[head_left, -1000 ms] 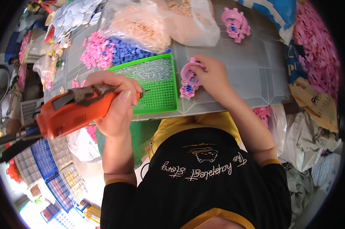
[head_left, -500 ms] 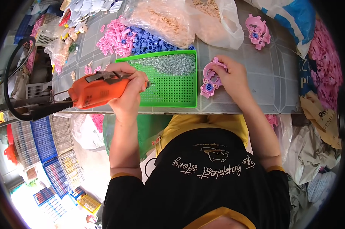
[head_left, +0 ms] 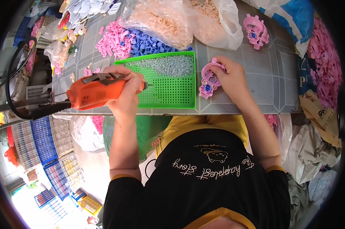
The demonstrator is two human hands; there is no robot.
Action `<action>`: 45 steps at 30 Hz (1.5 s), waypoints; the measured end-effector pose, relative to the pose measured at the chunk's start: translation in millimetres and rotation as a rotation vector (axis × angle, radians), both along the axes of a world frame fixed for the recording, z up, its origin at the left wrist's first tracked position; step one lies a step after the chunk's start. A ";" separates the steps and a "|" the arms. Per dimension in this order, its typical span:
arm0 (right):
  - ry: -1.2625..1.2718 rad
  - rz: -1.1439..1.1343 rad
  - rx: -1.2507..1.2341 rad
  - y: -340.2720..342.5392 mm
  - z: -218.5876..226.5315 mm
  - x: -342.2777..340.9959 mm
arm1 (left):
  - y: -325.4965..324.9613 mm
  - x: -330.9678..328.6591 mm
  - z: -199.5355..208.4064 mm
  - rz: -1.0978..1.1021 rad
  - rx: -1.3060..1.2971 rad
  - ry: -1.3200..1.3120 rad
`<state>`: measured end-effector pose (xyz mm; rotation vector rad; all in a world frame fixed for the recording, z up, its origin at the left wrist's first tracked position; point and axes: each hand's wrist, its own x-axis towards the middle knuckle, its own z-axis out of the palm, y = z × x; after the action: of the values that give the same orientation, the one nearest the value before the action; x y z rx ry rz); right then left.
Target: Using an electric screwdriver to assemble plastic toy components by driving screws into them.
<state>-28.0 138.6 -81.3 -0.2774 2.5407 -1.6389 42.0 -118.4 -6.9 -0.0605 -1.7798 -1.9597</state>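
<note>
My left hand (head_left: 127, 89) is wrapped round an orange electric screwdriver (head_left: 98, 91). Its thin bit (head_left: 150, 85) points right, over the green tray (head_left: 157, 106). Small silvery screws (head_left: 176, 65) are heaped along the far part of that perforated tray. Just right of the tray, my right hand (head_left: 230, 74) grips a pink animal-eared plastic part (head_left: 203, 81), with thumb and fingers on its ring-shaped end. A blue piece (head_left: 207, 87) sits in the lower part of it. My fingertips under the ring are partly hidden.
Loose pink pieces (head_left: 115, 40) and blue pieces (head_left: 147, 42) lie behind the tray. Clear bags (head_left: 161, 23) of beige pieces stand at the back. Another pink part with blue (head_left: 255, 32) lies far right. A black cable (head_left: 7, 82) loops at the left.
The screwdriver has shifted very slightly, and its bit shows more plainly over the tray. My right hand keeps its grip on the pink part.
</note>
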 end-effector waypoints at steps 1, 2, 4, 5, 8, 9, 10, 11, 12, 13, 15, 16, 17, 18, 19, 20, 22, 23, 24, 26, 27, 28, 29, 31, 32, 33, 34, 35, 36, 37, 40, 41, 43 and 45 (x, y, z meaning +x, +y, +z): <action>0.006 0.001 0.008 0.0 -0.5 -0.3 | -1.6 -1.8 -0.8 -0.032 0.079 0.035; 0.011 0.001 0.015 -0.1 -0.8 -0.6 | -1.9 -0.6 -1.6 -0.032 0.078 0.035; 0.016 0.000 0.027 -0.6 1.8 -0.8 | -1.6 2.4 -2.4 -0.030 0.045 0.028; 0.019 0.003 0.040 -0.9 2.7 -0.9 | -1.6 2.8 -1.9 -0.033 0.045 0.029; 0.004 -0.022 0.007 0.1 0.2 -1.4 | -2.1 2.7 -1.1 -0.019 -0.057 0.005; 0.004 -0.020 0.007 -0.5 0.7 -1.6 | -3.8 2.8 -2.0 -0.048 -0.048 0.020; -0.002 -0.020 0.014 -1.0 2.1 -1.6 | -5.0 2.9 -2.9 -0.076 -0.040 0.036; -0.007 -0.019 0.022 -1.5 3.3 -2.1 | -5.6 2.9 -3.7 -0.075 -0.041 0.037; -0.007 -0.021 0.022 -1.5 1.7 -2.0 | -6.0 3.0 -5.7 -0.084 -0.049 0.057; 0.003 -0.024 0.020 -1.6 -0.7 -2.1 | -6.3 2.7 -7.1 -0.093 -0.058 0.077; 0.014 -0.030 0.017 -1.2 -1.8 -2.1 | -6.2 2.4 -9.2 -0.095 -0.027 0.102; 0.037 -0.020 0.032 -1.3 -1.4 -1.8 | -5.3 2.5 -9.1 -0.096 0.006 0.126; 0.061 -0.012 0.047 -1.3 -0.8 -1.5 | -4.0 3.8 -7.2 -0.100 0.005 0.127; 0.057 -0.024 0.055 0.6 -1.7 -1.1 | 0.3 4.1 -4.8 -0.064 -0.048 0.119; 0.060 -0.033 0.057 2.0 -2.6 -0.6 | 5.2 4.4 -2.0 -0.030 -0.101 0.112; 0.063 -0.044 0.061 3.6 -3.3 -0.3 | 9.0 4.4 0.8 -0.047 -0.090 0.109; 0.079 -0.040 0.071 3.5 0.0 0.1 | 18.3 6.0 13.3 -0.114 -0.085 0.213; 0.097 -0.019 0.074 3.3 0.9 0.4 | 27.7 6.2 20.5 -0.127 -0.031 0.236; 0.095 -0.041 0.087 2.4 2.2 0.6 | 32.3 4.5 27.0 -0.232 0.025 0.270; 0.163 -0.011 0.092 2.5 -1.7 -0.2 | 51.7 -0.5 34.8 -0.391 0.099 0.268; 0.162 -0.030 0.100 2.2 -1.6 -1.0 | 61.8 -4.1 36.9 -0.409 0.108 0.269; 0.156 -0.027 0.075 2.6 -2.1 -1.4 | 74.2 -8.1 37.3 -0.475 0.144 0.242; 0.149 -0.024 0.049 3.7 -2.4 -1.1 | 84.5 -11.8 36.1 -0.539 0.178 0.213; 0.142 -0.031 0.049 4.6 -0.1 -1.2 | 97.3 -20.3 30.9 -0.596 0.160 0.196; 0.133 -0.026 0.046 4.9 0.7 -1.3 | 100.5 -23.3 27.6 -0.640 0.138 0.179; 0.132 -0.034 0.046 5.8 1.6 -1.5 | 101.7 -25.2 24.3 -0.667 0.149 0.154; 0.132 -0.033 0.048 6.4 2.3 -1.8 | 103.2 -26.1 21.0 -0.673 0.148 0.152; 0.133 -0.031 0.049 6.5 3.1 -2.3 | 104.8 -26.7 18.2 -0.662 0.166 0.144; 0.130 -0.035 0.048 7.0 2.9 -2.4 | 107.0 -26.7 15.8 -0.650 0.185 0.135; 0.126 -0.033 0.049 7.2 3.0 -2.8 | 109.4 -26.7 15.1 -0.653 0.185 0.132; 0.128 -0.031 0.049 7.4 3.6 -1.9 | 111.8 -26.6 10.7 -0.623 0.177 0.094; 0.136 -0.031 0.051 7.0 4.0 -1.7 | 110.3 -28.5 4.7 -0.634 0.149 0.090; 0.139 -0.032 0.050 6.5 3.3 -0.5 | 111.3 -30.5 0.8 -0.648 0.124 0.084; 0.143 -0.030 0.047 5.7 2.5 0.3 | 114.7 -30.5 2.8 -0.665 0.079 0.110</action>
<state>-27.8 144.4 -78.7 -0.3667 2.6955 -1.6220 11.5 -3.7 -4.1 -0.8090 -1.7440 -2.4031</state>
